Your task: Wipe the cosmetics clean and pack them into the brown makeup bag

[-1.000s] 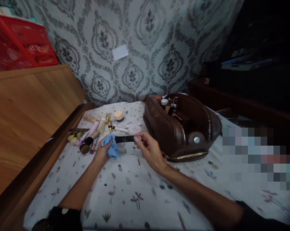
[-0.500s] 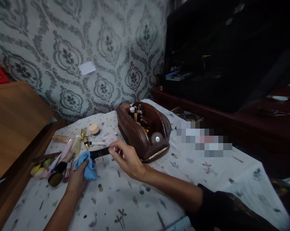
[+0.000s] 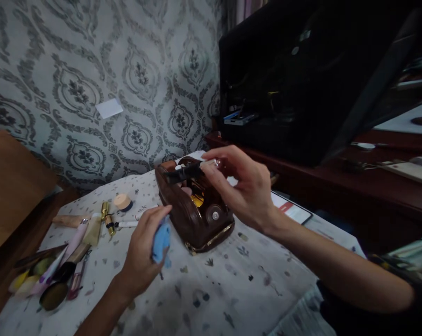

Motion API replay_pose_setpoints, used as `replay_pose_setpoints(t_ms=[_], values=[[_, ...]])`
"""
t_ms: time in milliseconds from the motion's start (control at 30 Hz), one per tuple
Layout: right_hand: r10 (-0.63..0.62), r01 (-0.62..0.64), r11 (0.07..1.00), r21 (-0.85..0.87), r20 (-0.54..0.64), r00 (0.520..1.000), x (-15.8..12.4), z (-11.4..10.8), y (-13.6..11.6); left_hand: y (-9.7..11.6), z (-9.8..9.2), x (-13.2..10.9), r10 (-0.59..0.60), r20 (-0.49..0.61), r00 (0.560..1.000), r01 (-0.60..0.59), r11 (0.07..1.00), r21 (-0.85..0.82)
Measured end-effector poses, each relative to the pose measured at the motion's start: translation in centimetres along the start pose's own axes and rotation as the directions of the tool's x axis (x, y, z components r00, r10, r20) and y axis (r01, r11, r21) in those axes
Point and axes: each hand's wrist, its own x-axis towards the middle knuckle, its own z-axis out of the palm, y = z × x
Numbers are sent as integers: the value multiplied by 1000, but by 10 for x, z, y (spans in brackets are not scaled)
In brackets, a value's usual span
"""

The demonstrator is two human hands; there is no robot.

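Status, judged: part done. Several cosmetics (image 3: 67, 261) loose on sheet (image 3: 232, 280), well left of L hand (image 3: 141, 266); a few stowed in brown bag (image 3: 197, 224), just right of it. L hand: closed round blue cloth (image 3: 161, 242), fingertips near bag wall. R hand (image 3: 248, 191): thumb and fingers pinched on end of black stick (image 3: 183, 173), raised approx. level over bag opening, stick not in bag.
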Motion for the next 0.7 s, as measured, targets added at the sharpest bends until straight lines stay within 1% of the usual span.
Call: replay_pose_setpoints(t_ms=[33,67,100,133,167,233,300,400,467,600,700], values=[[-12,13,999,-49,24,1000,7,-3,7,5,5,7,119,48,992,-124,986,112],[-27,34,995,-90,77,997,13,-5,15,8,10,12,213,111,971,-232,951,204],[-40,59,990,-130,148,988,18,-5,22,10,14,16,278,178,944,-319,908,273],[-46,86,981,-173,225,973,23,-4,30,11,19,19,316,238,918,-381,867,321],[-43,114,968,-222,302,952,28,-2,36,12,22,20,330,283,900,-418,838,352],[-16,171,928,-331,424,906,36,3,46,11,27,21,322,321,891,-434,812,390],[35,217,878,-426,509,860,41,9,51,10,29,19,308,306,901,-416,814,406],[94,275,825,-494,600,795,46,17,52,9,30,16,323,278,905,-414,821,394],[103,311,806,-503,637,764,47,22,52,9,30,14,329,268,906,-413,827,381],[102,380,764,-522,679,727,50,31,53,8,31,12,299,271,915,-385,848,366],[86,447,725,-524,713,696,53,36,55,8,32,11,303,261,917,-381,860,340]])
